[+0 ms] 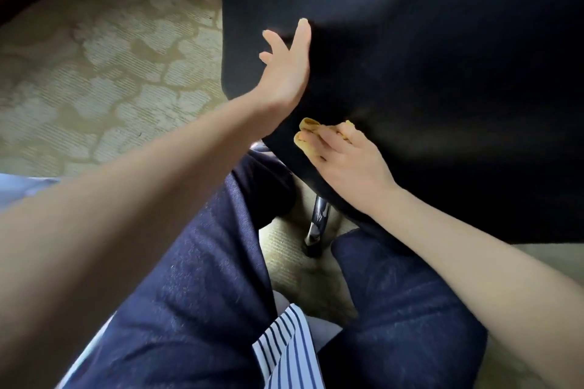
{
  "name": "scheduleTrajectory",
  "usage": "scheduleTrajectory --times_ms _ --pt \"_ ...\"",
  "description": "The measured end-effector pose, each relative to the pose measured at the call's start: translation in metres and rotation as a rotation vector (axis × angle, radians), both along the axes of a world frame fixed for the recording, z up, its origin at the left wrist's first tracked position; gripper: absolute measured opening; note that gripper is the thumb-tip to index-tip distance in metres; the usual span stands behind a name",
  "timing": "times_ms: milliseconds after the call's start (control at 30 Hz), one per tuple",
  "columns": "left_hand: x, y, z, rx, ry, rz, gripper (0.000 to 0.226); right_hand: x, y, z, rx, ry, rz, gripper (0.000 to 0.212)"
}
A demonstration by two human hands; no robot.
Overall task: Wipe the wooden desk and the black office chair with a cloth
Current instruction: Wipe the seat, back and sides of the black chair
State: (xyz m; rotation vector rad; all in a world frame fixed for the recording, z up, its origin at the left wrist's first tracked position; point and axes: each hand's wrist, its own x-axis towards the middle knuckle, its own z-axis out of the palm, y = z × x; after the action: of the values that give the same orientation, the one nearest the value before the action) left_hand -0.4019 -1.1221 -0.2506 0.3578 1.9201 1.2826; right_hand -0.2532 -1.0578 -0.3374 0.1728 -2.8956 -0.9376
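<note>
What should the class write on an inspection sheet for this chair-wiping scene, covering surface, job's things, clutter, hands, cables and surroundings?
Surface: black office chair, dark fabric, fills the upper right of the view.
Job's things: yellow cloth, bunched, lying against the chair.
Clutter: nothing seen.
Hands: left hand flat against the chair, fingers spread; right hand presses the cloth with straight fingers.
Cables: nothing seen.
Surroundings: patterned carpet; chrome chair leg below the chair.

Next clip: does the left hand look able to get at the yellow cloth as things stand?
Probably yes. The left hand lies open on the black chair, holding nothing, with only bare fabric between it and the cloth; the right hand presses on most of it, though.
</note>
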Motion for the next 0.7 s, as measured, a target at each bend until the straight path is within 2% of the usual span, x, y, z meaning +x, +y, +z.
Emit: scheduleTrajectory --times_ms 100,200,300,433,600,700 --pt "-0.023 0.005 0.000 0.034 -0.023 0.035 0.062 -0.001 -0.006 -0.025 0.120 -0.184 -0.042 0.046" --pt "-0.039 -0.004 -0.005 0.077 0.010 0.039 0.059 0.006 -0.013 -0.038 0.110 -0.265 -0.113 0.045" --pt "-0.027 -0.014 -0.014 0.070 -0.005 -0.015 0.060 0.020 -0.017 -0.052 0.118 -0.417 -0.115 0.054" --pt "0.003 -0.025 -0.024 0.039 -0.013 -0.102 0.062 0.054 -0.021 -0.059 0.125 -0.538 -0.051 0.046" --pt "0.029 -0.030 -0.035 -0.002 0.132 -0.266 0.058 0.107 -0.019 -0.043 0.107 -0.607 -0.004 0.028" --pt "0.042 -0.034 -0.036 -0.005 0.210 -0.343 0.058 0.132 -0.012 -0.020 0.032 -0.509 0.015 0.022"
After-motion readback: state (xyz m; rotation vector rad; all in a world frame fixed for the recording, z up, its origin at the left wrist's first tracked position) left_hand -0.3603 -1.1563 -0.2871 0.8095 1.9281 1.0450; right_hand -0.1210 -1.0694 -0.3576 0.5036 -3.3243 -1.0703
